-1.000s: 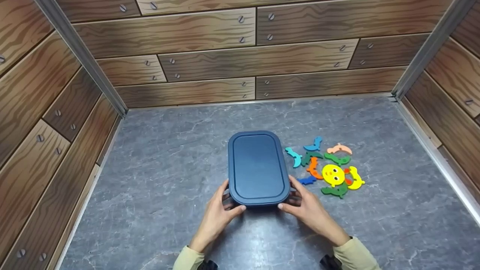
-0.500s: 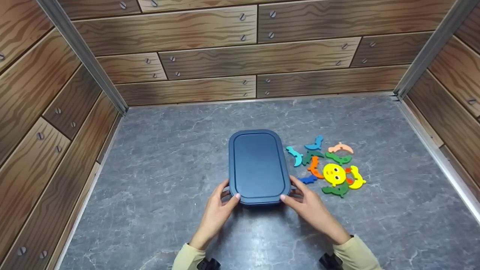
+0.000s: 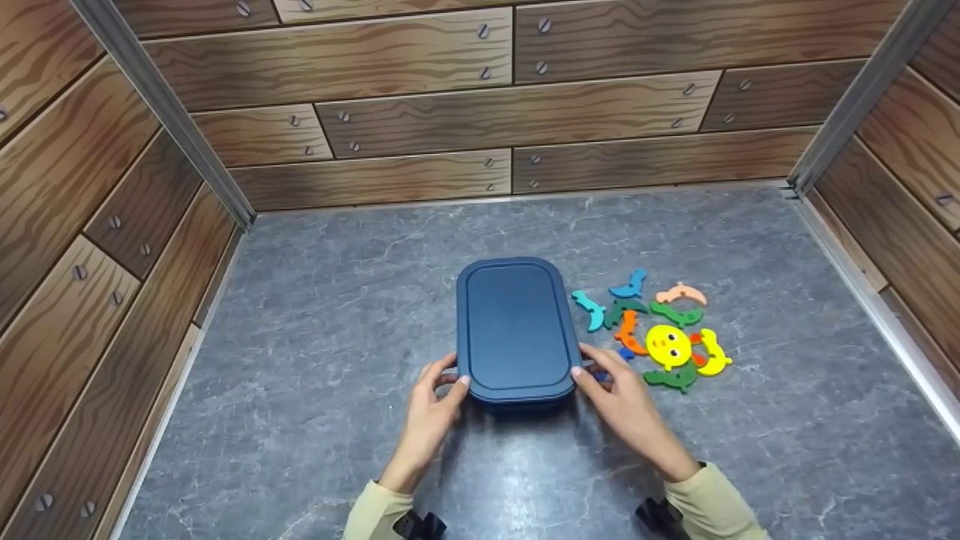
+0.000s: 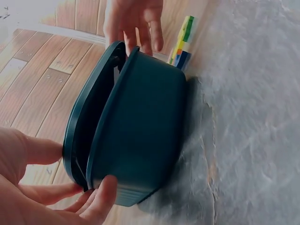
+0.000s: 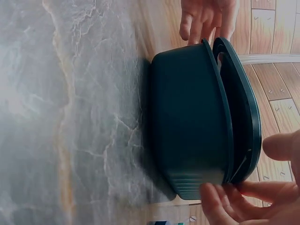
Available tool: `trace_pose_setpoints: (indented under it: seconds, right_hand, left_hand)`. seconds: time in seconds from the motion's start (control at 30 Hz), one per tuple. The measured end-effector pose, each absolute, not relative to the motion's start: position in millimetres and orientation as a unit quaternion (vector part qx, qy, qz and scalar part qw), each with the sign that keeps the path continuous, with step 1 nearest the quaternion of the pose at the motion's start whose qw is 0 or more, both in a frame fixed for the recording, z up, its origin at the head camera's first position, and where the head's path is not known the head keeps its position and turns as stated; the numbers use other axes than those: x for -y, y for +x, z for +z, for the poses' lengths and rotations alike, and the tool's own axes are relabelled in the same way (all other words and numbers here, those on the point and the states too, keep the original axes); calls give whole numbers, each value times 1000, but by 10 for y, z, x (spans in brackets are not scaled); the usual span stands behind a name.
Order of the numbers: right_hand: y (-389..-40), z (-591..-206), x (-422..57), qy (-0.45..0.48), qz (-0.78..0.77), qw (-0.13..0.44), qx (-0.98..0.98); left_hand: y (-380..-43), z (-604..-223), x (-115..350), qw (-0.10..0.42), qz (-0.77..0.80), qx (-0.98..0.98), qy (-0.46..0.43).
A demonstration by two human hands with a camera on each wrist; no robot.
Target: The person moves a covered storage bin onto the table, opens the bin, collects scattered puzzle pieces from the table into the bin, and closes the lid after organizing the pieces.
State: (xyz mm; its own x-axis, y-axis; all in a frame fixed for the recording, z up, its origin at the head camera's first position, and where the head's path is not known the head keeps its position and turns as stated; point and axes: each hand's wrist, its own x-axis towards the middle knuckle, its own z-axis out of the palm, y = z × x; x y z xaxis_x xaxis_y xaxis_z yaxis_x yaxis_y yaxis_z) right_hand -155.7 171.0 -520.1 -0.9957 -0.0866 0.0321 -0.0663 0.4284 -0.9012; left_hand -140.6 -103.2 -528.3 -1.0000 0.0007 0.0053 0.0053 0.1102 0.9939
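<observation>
A dark blue rectangular box [image 4: 140, 126] with rounded corners stands on the marbled surface, its lid [image 3: 517, 326] lying over the top. In both wrist views a gap shows between the lid and the box rim along the near side, so the lid sits tilted. My left hand [image 3: 431, 412] pinches the lid near its near left corner, thumb on the edge and fingers under it. At the near right corner my right hand [image 3: 628, 409] pinches the lid likewise. Some fingertips of each hand rest against the box's side. The inside of the box is hidden.
Several colourful flat toy pieces lie right of the box, among them a yellow round face piece [image 3: 668, 346], an orange piece [image 3: 629, 333] and a light blue piece [image 3: 590, 310]. Wood-patterned walls [image 3: 420, 120] enclose the grey surface [image 3: 330, 315] at the back and sides.
Both thumbs have moved from the near front corners outward and up onto the lid's side edges. The near edge of the lid has risen a little. The toy pieces have not moved.
</observation>
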Motion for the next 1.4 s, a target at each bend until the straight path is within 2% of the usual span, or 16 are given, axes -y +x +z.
trace_pose_setpoints:
  seconds: [0.23,0.53,0.93,1.4]
  right_hand:
    - [-1585,-5116,-1700,-29,-527,-2,-849]
    - [-1599,-5094,-1695,-22,-561,16,-827]
    - [-1611,-5107,-1665,-9,-670,44,-741]
    - [-1615,-5084,-1548,-16,-688,46,-725]
  left_hand:
    - [-1449,-5244,1028,28,-664,747,1]
    - [-1496,-5220,1020,0,-727,686,32]
    - [-1512,-5205,1061,-1,-729,683,30]
    - [-1494,-5134,1183,0,-735,678,25]
